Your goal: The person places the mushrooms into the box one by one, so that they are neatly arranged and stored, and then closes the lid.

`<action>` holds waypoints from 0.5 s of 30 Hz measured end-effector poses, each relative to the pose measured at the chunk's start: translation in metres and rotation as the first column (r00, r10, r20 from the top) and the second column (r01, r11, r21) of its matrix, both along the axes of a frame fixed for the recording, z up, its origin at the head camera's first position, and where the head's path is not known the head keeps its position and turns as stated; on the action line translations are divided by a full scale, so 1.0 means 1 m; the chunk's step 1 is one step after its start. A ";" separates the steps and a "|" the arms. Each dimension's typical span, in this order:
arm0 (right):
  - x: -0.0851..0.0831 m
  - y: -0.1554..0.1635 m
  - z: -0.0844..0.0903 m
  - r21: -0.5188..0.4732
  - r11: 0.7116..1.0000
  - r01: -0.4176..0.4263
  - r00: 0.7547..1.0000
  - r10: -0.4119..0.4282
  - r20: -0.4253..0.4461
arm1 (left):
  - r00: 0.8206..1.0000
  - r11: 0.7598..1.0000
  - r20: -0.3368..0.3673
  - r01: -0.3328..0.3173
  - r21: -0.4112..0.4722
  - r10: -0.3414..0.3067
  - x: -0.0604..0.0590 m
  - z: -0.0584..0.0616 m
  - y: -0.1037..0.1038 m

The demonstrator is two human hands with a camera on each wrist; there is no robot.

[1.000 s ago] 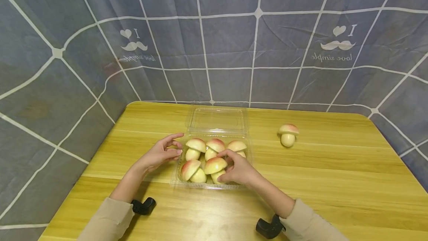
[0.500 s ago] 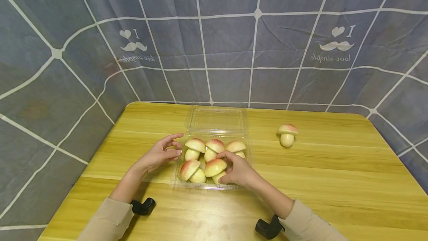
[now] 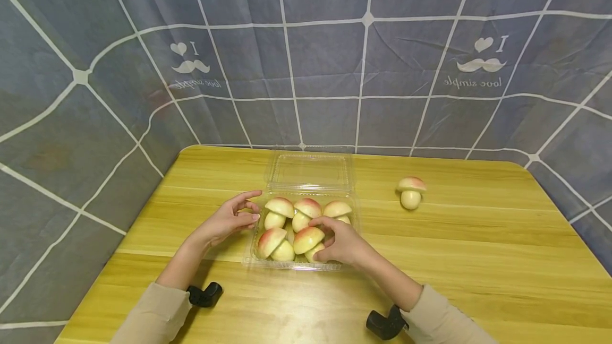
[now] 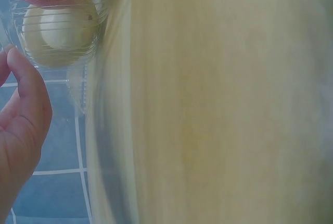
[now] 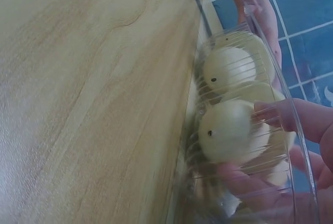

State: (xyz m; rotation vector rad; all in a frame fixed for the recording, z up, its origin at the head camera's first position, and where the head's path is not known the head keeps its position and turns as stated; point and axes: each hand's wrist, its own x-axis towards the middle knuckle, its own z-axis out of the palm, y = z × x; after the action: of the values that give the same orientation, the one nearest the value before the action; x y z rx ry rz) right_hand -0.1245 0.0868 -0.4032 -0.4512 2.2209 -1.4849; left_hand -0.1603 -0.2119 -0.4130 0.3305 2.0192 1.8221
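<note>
A clear plastic box [image 3: 306, 266] lies on the table with its lid open at the back. Inside are two rows of glossy toy mushrooms with pale stems and reddish-yellow caps. My right hand [image 3: 343, 243] grips the front middle mushroom [image 3: 308, 240], thumb by its stem and fingers behind its cap. In the right wrist view, these fingers [image 5: 239, 179] show through the ribbed wall. My left hand [image 3: 227, 222] is at the box's left side, index finger stretched out. Its thumb and a finger meet at the rim in the left wrist view, seemingly pinching it beside a mushroom [image 4: 62, 28].
One loose mushroom [image 3: 410, 193] stands on the wooden table [image 3: 459, 248] right of the box. The clear lid [image 3: 311, 170] lies back toward a grey curtain [image 3: 330, 68] with white lines. Black camera mounts [image 3: 205, 294] sit on both wrists.
The front middle mushroom has tilted slightly and settled a little lower under my right hand. My left hand and the box stay almost where they were.
</note>
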 end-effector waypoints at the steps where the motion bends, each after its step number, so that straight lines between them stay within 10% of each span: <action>1: 0.000 0.000 0.000 0.005 1.000 0.000 1.000 0.000 -0.002 | 1.000 1.000 0.001 -0.002 -0.001 0.002 0.000 0.000 0.000; 15: -0.003 0.008 0.008 -0.015 0.999 0.029 0.999 -0.029 0.041 | 1.000 1.000 0.006 -0.003 -0.006 0.003 -0.001 0.000 0.000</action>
State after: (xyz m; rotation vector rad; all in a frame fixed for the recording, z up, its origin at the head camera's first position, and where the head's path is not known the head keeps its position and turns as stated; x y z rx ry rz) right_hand -0.1276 0.0948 -0.3955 -0.3917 2.1953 -1.5133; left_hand -0.1608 -0.2116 -0.4133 0.3198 2.0218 1.8167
